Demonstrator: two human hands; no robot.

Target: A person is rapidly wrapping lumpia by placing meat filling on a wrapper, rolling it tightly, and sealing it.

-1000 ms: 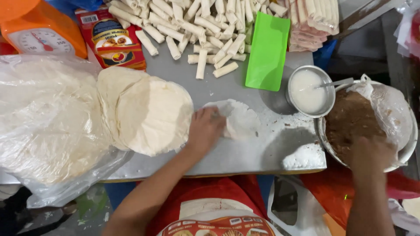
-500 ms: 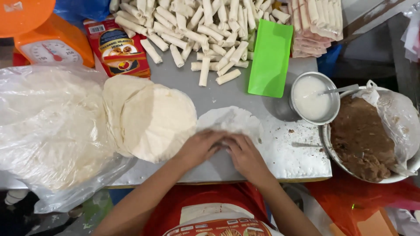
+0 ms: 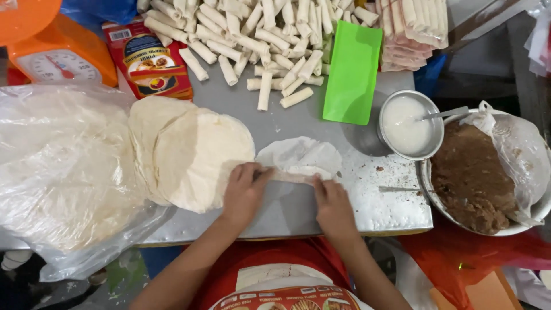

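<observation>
A thin white wrapper (image 3: 301, 158) lies on the grey metal table (image 3: 367, 201), its near edge folded over into a narrow roll. My left hand (image 3: 244, 192) presses the roll's left end and my right hand (image 3: 332, 204) presses its right end. Both hands' fingers are curled onto the rolled edge. The filling inside is hidden. A stack of round pale wrappers (image 3: 192, 152) sits just left of my left hand.
A bowl of brown filling (image 3: 476, 178) lined with plastic stands at the right, next to a metal cup of white paste (image 3: 408, 123) with a spoon. Several finished rolls (image 3: 258, 34), a green scraper (image 3: 351, 72), a red packet (image 3: 150, 60), an orange scale (image 3: 54, 54) and a plastic bag (image 3: 63, 166) surround the spot.
My right hand left the filling bowl and came to the wrapper. Both hands have folded the wrapper's near edge over and are rolling it away from me.
</observation>
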